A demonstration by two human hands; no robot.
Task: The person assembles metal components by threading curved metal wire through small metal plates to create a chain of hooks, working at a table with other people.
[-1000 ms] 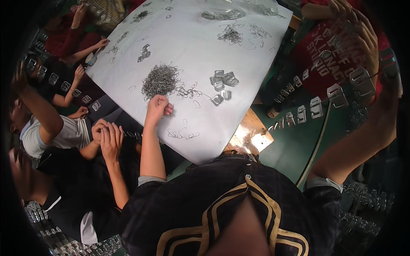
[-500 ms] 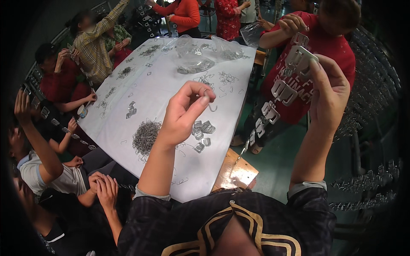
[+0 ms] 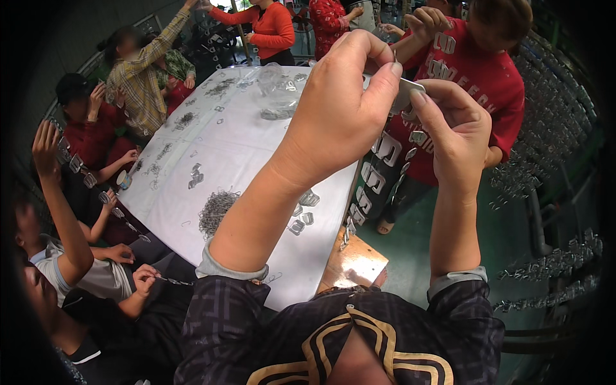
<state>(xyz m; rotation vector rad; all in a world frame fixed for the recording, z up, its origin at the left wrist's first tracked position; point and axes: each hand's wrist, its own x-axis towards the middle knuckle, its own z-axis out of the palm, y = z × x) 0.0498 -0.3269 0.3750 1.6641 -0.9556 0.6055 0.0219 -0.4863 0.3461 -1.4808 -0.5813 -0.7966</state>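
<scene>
My left hand (image 3: pixel 350 96) is raised over the table, thumb and forefinger pinching a small wire hook (image 3: pixel 395 56), of which only a thin tip shows. Right beside it, my right hand (image 3: pixel 459 128) grips a flat silver metal buckle (image 3: pixel 403 97) by its edge. The fingers of both hands almost meet at this buckle, and the left fingers partly hide it. Below hangs a chain of linked buckles (image 3: pixel 373 176), running down past the table's right edge. Whether the hook touches the held buckle I cannot tell.
On the white-covered table (image 3: pixel 250 154) lie a heap of wire hooks (image 3: pixel 217 212), loose buckles (image 3: pixel 298 226) and a clear plastic bag (image 3: pixel 277 90). A wooden stool (image 3: pixel 359 260) stands below the chain. A person in red (image 3: pixel 494 77) is close on the right; several others sit at left.
My left hand has risen and moved right with the hook, up to the buckle. My right hand has shifted left and slightly down, bringing the hanging chain toward the table edge.
</scene>
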